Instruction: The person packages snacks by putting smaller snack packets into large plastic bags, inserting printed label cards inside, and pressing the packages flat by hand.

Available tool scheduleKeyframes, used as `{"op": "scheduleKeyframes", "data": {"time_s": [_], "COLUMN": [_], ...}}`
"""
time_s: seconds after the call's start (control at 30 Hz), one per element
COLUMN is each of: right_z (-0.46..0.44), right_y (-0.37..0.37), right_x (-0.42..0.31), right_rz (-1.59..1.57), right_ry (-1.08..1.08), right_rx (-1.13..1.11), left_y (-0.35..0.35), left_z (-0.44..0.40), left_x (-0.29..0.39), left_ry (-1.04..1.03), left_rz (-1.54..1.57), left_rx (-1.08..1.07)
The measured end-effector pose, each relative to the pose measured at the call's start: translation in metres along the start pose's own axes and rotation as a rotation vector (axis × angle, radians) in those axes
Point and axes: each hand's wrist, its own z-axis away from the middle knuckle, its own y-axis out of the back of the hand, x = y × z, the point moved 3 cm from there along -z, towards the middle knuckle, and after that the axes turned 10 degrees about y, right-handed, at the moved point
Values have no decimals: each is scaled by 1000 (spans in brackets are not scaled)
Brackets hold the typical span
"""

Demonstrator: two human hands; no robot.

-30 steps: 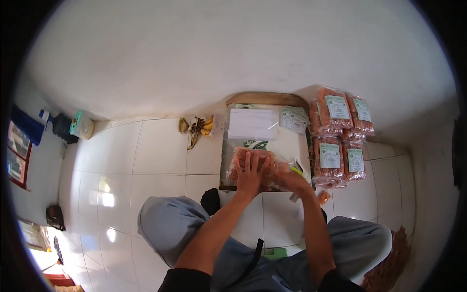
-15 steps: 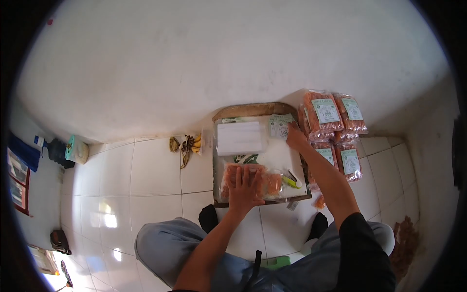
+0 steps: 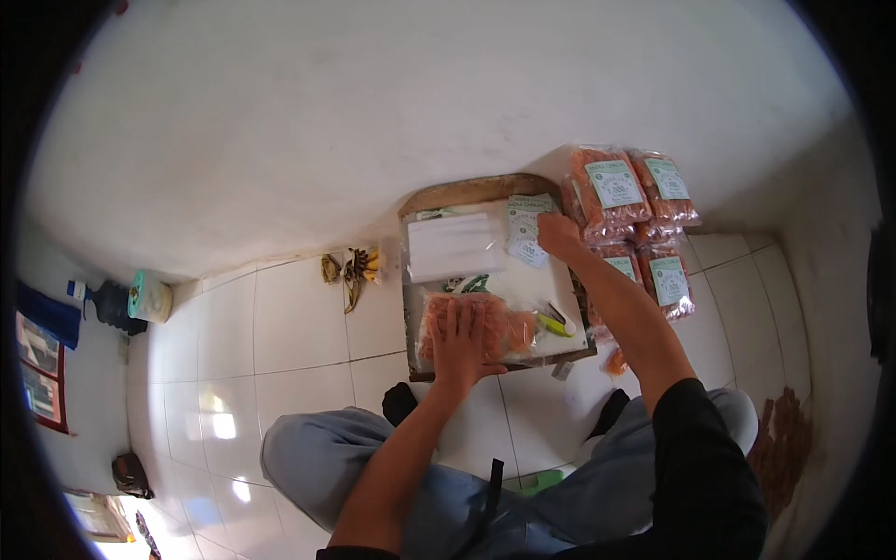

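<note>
My left hand (image 3: 457, 347) lies flat, fingers spread, on a clear plastic bag of orange snacks (image 3: 431, 322) at the front of a low table (image 3: 413, 362). At the table's back right, my right hand (image 3: 558, 233) is closed on the edge of a printed label card (image 3: 526, 250). More green and white labels (image 3: 528, 202) lie behind that card. A yellow-green stapler (image 3: 558, 324) rests near the front right, beside the bag's loose end. Left of the labels sits a stack of white plastic sheets or bags (image 3: 455, 247).
Several labelled snack bags (image 3: 616, 191) are stacked on the floor at the right, against the wall. Bananas (image 3: 371, 265) lie left of the table. A lidded tub (image 3: 149, 297) and a water jug (image 3: 112, 303) stand farther left.
My right hand has drawn a label card slightly leftward and toward me, apart from the other labels. My left hand stays on the snack bag. The view has shifted slightly.
</note>
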Motion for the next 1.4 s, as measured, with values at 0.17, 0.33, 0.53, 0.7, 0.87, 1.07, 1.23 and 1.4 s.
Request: {"op": "scheduleKeyframes", "data": {"time_s": [0.17, 0.33, 0.53, 0.7, 0.87, 1.07, 1.23, 1.4], "right_z": [55, 118, 193, 228, 279, 279, 274, 271], "right_y": [49, 93, 104, 31, -1, -64, -73, -104], "right_x": [-25, -29, -17, 19, -8, -17, -24, -23], "right_rz": [-3, 26, -231, -418, -1199, -1439, -1354, -1252], "right_ry": [19, 39, -251, -477, -740, -711, -705, -795], "right_rx": [-11, -136, -93, 246, 577, 702, 642, 799], "left_y": [23, 22, 2, 11, 50, 26, 22, -7], "left_z": [-5, -30, -28, -41, -35, -34, -46, -47], "left_x": [5, 24, 26, 37, 87, 131, 149, 154], "left_ry": [-80, -144, -127, 2, 266, -45, -359, -726], "left_rz": [33, -26, -20, 167, 447, 15, -415, -814], "left_rx": [-54, -37, -139, -58, -149, -14, -77, -321]}}
